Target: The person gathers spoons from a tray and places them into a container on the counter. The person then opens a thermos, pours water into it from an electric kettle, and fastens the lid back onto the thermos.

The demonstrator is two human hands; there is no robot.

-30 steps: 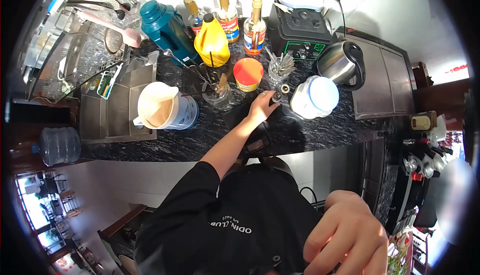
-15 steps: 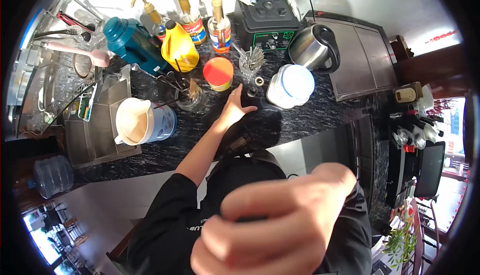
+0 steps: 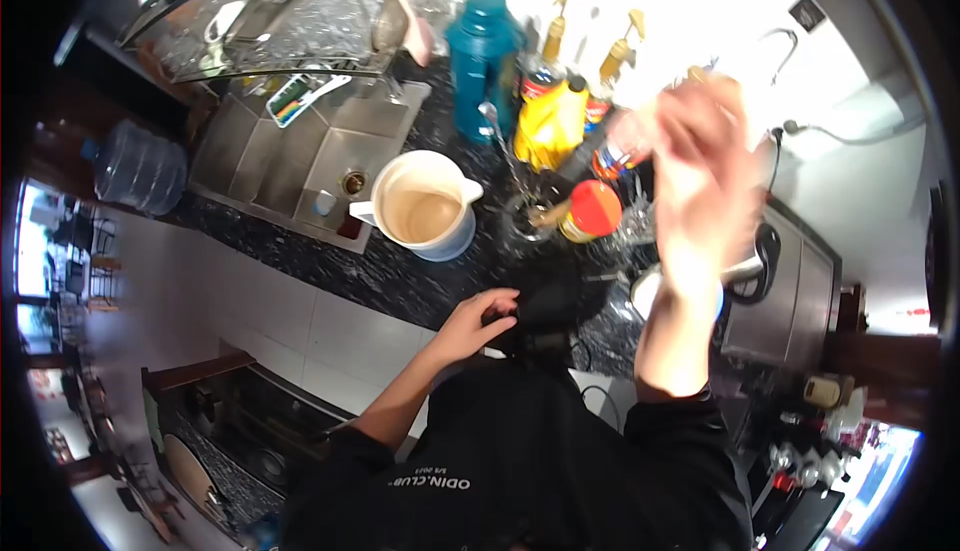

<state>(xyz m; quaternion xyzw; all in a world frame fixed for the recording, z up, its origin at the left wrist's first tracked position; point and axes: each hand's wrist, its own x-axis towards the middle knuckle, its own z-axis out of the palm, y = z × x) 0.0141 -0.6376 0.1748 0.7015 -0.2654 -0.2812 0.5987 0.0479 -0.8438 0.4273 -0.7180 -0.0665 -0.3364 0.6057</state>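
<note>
Clock directions taken from the left hand, 12 = away from the person.

Left hand (image 3: 472, 328): at the front edge of the bench (image 3: 375, 276), fingers curved, thumb apart from them. Something dark sits in or behind the gap; can't tell if it's grasped. Dark patch (image 3: 550, 296) just beside it at 1-2; can't tell whether that's an object or shadow.

Right hand (image 3: 703, 141): raised at 2, motion-blurred, over the far side of the bench. Can't tell if it's clenched, released or carrying anything.

Pitcher (image 3: 447, 239): at 11, upright on the bench, open top, handle toward 9. Tan inside; can't tell contents from wall colour. Neither hand touches it.

Red-lidded tub (image 3: 595, 209) at 1-2, lid on. Glass of utensils (image 3: 528, 221) between it and the pitcher. Yellow bottle (image 3: 550, 129) at 1, teal jug (image 3: 485, 66) at 12, both upright. Kettle (image 3: 768, 263) between 2 and 3, partly behind the right forearm. Sink (image 3: 325, 166) at 10-11.

Progress: supplies are out, tub closed, pitcher standing untouched. No pour, scoop or stir visible. My read: handling is in hand, but the done/left split can't be judged from this view.
</note>
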